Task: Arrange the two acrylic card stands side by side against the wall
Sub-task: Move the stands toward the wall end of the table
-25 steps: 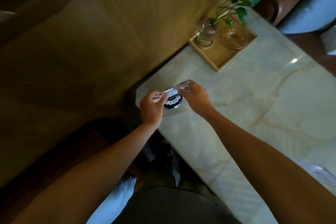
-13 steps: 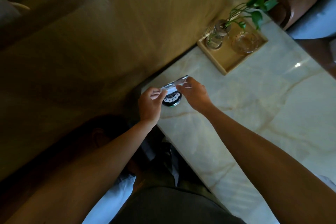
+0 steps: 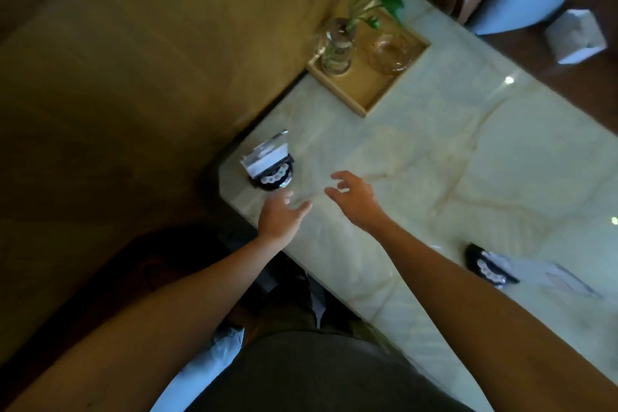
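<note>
One acrylic card stand [image 3: 267,159], clear with a black round printed base, stands upright at the marble table's corner close to the brown wall [image 3: 150,77]. A second card stand [image 3: 491,267] with the same black base lies at the right, partly hidden behind my right forearm. My left hand [image 3: 281,216] hovers just below the first stand, fingers apart, holding nothing. My right hand [image 3: 356,199] is beside it over bare marble, fingers spread and empty. Neither hand touches a stand.
A wooden tray [image 3: 368,90] against the wall holds a glass bottle with a green plant [image 3: 337,47] and a glass ashtray [image 3: 391,52]. The pale marble table [image 3: 451,150] runs right. A white tissue box [image 3: 577,35] sits beyond the table.
Both hands let go of the first card stand and drew back towards me; it now stands alone by the wall. The view shifted, bringing the second stand into sight.
</note>
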